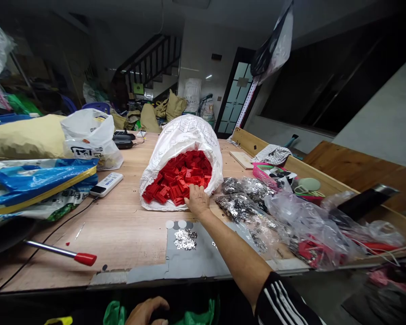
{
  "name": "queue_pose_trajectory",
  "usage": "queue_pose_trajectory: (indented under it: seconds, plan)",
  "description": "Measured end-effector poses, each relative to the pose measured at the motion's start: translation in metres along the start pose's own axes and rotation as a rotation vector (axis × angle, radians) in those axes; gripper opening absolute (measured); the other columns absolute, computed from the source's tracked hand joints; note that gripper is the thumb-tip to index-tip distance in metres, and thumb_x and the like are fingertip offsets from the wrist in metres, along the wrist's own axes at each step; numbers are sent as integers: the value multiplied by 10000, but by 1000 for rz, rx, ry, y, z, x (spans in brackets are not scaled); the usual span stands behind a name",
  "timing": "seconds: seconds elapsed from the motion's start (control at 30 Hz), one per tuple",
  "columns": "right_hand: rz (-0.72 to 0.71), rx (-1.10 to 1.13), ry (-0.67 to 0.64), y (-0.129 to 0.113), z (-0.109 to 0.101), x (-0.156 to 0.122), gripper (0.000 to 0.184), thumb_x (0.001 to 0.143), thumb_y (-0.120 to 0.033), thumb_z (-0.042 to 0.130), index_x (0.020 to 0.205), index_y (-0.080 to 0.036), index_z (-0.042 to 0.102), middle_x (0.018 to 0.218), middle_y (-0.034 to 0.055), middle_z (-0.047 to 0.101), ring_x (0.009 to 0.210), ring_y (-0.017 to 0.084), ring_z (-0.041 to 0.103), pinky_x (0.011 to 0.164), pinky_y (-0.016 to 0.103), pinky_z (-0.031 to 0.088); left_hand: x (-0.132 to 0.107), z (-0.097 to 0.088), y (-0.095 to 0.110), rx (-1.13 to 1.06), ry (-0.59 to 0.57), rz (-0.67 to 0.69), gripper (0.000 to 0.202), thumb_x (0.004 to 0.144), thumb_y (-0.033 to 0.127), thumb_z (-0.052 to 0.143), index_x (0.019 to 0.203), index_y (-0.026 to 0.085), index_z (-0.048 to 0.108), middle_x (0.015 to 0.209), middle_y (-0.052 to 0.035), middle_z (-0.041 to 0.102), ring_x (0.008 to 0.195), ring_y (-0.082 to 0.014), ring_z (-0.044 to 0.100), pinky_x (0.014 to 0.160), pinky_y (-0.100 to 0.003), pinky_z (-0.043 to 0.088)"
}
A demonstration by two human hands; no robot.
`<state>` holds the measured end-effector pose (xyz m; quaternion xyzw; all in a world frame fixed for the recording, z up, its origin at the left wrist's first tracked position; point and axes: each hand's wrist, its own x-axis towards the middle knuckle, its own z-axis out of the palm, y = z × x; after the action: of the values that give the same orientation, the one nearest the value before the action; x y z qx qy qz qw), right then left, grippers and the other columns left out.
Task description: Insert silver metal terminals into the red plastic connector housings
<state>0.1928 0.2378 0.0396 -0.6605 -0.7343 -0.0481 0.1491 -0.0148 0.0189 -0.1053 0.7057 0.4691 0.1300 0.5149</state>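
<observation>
Right hand (198,201) on red plastic pieces (177,178), fingers (191,193) unclenched, at the mouth of a white woven sack (181,135), rolled back for easy reach; left hand (147,311) below the worktop (122,234), grip impossible to tell.

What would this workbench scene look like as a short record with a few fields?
Place: indoor workroom, stairs in the background
Surface: plywood table
Right hand: resting at the rim of a white woven sack
Sack contents: small red plastic pieces
Left hand: below the table's near edge, beside green plastic
Beside the sack: clear plastic bags of silver pieces
In front of the sack: loose silver pieces on a grey mat
Further along: pink basket
</observation>
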Motion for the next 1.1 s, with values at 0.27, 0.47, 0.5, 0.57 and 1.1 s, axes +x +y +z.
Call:
queue_pose_trajectory:
  seconds: [0.27,0.47,0.5,0.57,1.1]
  plan:
    - [-75,112,-75,15,-10,-14,183,822,-280,628,976,-183,607,1003,84,621,987,229,522,816,305,411,0,-2,11,-47,-5,15,413,757,541,583,1052,265,667,1062,-47,700,1015,-267,613,904,-333,434]
    - [-79,317,-110,7,-29,-43,181,898,-303,522,992,-169,599,953,57,643,865,177,579,709,260,426,-13,-12,46,-501,11,55,412,704,528,666,992,233,684,1039,-73,699,1029,-291,610,890,-370,460]
    - [-103,366,-145,4,-32,-53,171,903,-304,511,966,-177,607,909,30,652,801,152,585,665,234,424,-17,-14,53,-622,48,52,433,697,535,674,998,224,679,1030,-86,699,1013,-297,621,866,-375,475]
    - [-172,473,-231,-1,-39,-77,130,871,-296,557,905,-190,624,834,-15,655,709,118,574,612,199,408,-23,-19,65,-771,220,46,476,716,545,659,1064,219,648,1020,-105,693,965,-297,643,814,-382,501]
    - [-1,707,-327,30,-37,-181,80,862,-208,545,889,-197,619,870,1,643,820,141,585,730,233,415,-24,-21,102,-841,311,-76,634,715,428,715,1307,298,529,1000,-58,671,879,-256,658,759,-339,533]
